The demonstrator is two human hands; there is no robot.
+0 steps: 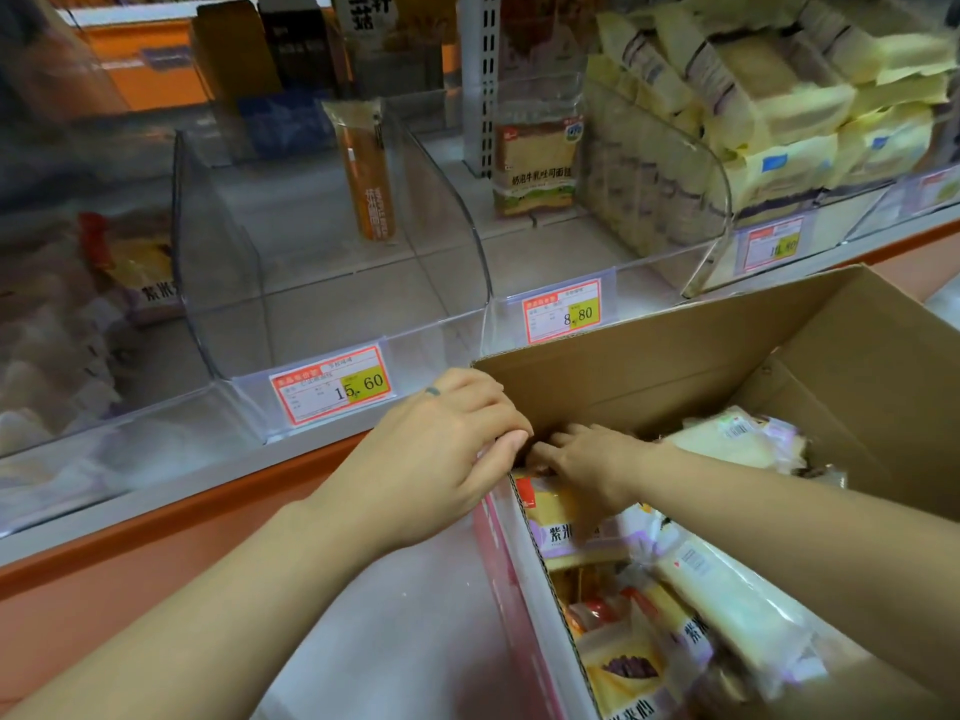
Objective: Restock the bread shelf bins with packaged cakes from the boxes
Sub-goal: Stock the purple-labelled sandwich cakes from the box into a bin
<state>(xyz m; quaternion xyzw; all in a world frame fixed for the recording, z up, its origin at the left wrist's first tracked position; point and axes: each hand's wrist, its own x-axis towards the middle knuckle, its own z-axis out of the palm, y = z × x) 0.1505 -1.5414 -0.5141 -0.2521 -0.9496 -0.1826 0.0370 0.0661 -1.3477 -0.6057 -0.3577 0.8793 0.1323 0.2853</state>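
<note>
L hand [441, 449], centre of frame, sits at the upper-left corner of the cardboard box [675, 371]. Its fingers curl over the rim there w/ thumb tip against the edge, so it's gripping the box. R hand [587, 459] is just right of it, nearly touching the L thumb. It reaches inside the box, palm down, on top of the packaged cakes [566, 532]. Its fingertips are tucked into the corner & hidden, so can't tell if it grips a pack or only rests on it.

The cakes fill the box at lower right of frame, in pale yellow/purple wrappers w/ printed labels, lying at mixed angles. One is directly under the R hand, more lie below the R forearm, and one sits up by the box's right wall.

Shelf w/ clear bins runs across the upper half.
- Centre bin [218, 262], 15.60 tag [332, 389]: one tall orange pack [366, 179] standing at the back.
- Next bin to the right, 8.80 tag [563, 309]: one toast bag [537, 168] upright at the back.
- Upper-right bin [722, 200]: piled w/ yellow packs [779, 111].
- Far-left bin is blurred, w/ purple-labelled packs [140, 272] inside.
</note>
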